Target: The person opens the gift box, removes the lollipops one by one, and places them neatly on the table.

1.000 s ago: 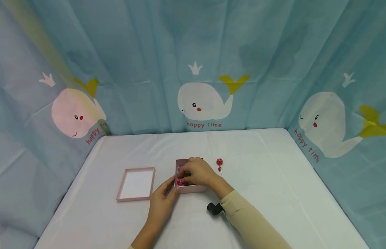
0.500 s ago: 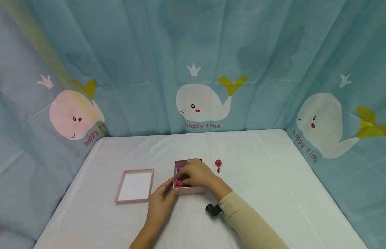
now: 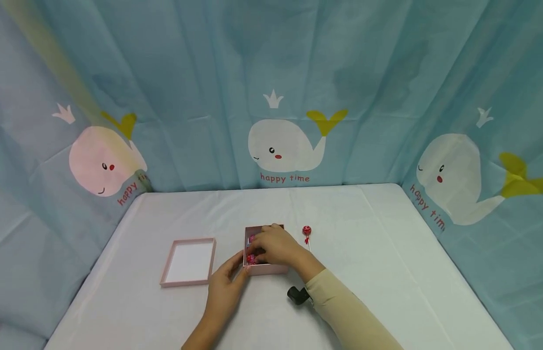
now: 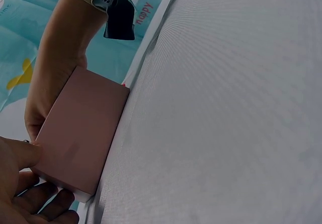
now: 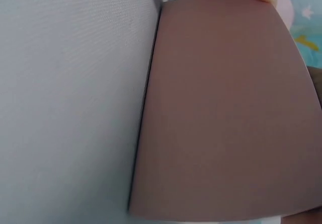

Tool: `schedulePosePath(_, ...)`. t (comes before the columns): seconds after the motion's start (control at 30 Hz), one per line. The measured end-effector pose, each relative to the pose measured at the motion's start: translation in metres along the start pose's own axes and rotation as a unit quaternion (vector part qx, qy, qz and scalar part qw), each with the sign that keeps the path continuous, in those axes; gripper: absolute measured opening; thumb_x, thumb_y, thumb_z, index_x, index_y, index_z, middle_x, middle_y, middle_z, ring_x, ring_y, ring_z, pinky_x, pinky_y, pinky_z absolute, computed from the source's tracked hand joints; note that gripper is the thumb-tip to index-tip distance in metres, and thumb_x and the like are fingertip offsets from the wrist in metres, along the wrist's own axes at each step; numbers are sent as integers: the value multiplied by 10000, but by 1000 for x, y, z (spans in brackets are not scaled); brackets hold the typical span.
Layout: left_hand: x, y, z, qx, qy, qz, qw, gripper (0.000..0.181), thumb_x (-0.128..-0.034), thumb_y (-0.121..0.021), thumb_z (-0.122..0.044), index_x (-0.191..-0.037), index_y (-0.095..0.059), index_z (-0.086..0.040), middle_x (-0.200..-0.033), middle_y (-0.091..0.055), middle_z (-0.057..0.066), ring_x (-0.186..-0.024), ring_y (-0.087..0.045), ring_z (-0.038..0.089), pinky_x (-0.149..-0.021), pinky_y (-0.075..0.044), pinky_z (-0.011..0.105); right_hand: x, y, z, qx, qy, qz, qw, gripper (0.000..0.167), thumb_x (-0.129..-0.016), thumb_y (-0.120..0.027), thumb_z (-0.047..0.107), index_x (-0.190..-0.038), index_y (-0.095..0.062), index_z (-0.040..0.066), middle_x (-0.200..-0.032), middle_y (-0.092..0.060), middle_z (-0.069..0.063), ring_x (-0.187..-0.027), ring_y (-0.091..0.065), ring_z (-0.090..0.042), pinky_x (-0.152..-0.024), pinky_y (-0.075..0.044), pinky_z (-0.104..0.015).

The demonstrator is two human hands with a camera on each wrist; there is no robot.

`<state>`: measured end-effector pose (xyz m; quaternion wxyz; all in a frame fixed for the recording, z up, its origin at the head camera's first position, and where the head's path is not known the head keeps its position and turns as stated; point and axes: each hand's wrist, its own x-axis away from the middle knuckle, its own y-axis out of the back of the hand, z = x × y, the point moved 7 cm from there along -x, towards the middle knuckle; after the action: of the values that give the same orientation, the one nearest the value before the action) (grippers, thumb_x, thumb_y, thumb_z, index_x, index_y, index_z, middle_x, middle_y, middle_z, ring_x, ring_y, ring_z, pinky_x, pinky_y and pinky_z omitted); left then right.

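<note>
A small pink box [image 3: 268, 270], its top uncovered, stands on the white table with red and pink wrapped candies [image 3: 251, 259] inside. My left hand [image 3: 225, 284] grips the box's near left corner, thumb on the front wall and fingers along the left side. The left wrist view shows that thumb [image 4: 22, 153] against the box. From the right, my right hand [image 3: 278, 245] reaches into the box with bent fingers among the candies. Whether it pinches one is hidden by the hand and walls. In the right wrist view the box's wall [image 5: 226, 108] blocks sight of the inside.
Left of the box lies a shallow pink-edged lid [image 3: 165, 265], white inside up. A red lollipop [image 3: 307, 230] lies behind the right forearm. A black wrist-worn device [image 3: 298, 295] hangs at the right cuff. A blue whale-print curtain [image 3: 201, 97] surrounds the table [image 3: 385, 253].
My right fingers have shifted slightly among the candies, and a green patch seen beside them earlier no longer shows. My left hand keeps its grip on the box. The head view has shifted a little.
</note>
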<state>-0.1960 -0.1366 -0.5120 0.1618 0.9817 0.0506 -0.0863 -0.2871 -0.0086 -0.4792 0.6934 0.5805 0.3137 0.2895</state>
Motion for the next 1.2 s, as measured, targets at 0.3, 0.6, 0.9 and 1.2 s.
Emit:
schedulePosePath(0.3,-1,1,0,-132,-18,-63,9999,508,-940,-759,-291,-1406,-626,-137,-1361,-673,12,-1319,-591,182,-1112,-464,301,0,1,-1,-33,-49,-18,10000,242,-867,-804,465,-1099,-785,401,-1027,-733,260,-1002,-570,-67,-903,-464,-290)
schedulePosePath(0.6,0,1,-2,-143,56,-36,9999,517,-929,-771,-285,-1403,-628,-133,-1359,-674,-1,-1331,-582,170,-1113,-470,294,0,1,-3,-191,-30,-166,9997,246,-818,-853,450,-1039,-784,366,-953,-705,259,-923,-535,-36,-837,-433,-271)
schedulePosePath(0.9,3,2,3,10,69,-145,9999,491,-915,-782,-272,-1372,-652,-148,-1325,-693,22,-1302,-611,221,-1119,-475,371,2,1,-7,-1155,82,-595,9915,223,-844,-844,423,-1040,-761,356,-969,-676,273,-933,-516,-6,-859,-439,-251)
schedulePosePath(1.2,-1,1,1,82,-55,-113,9999,508,-923,-770,-293,-1377,-641,-104,-1345,-680,59,-1322,-595,233,-1126,-467,365,21,38,-8,-1662,323,-1825,9685,263,-849,-859,307,-1089,-770,246,-1039,-737,157,-972,-543,-72,-918,-470,-293)
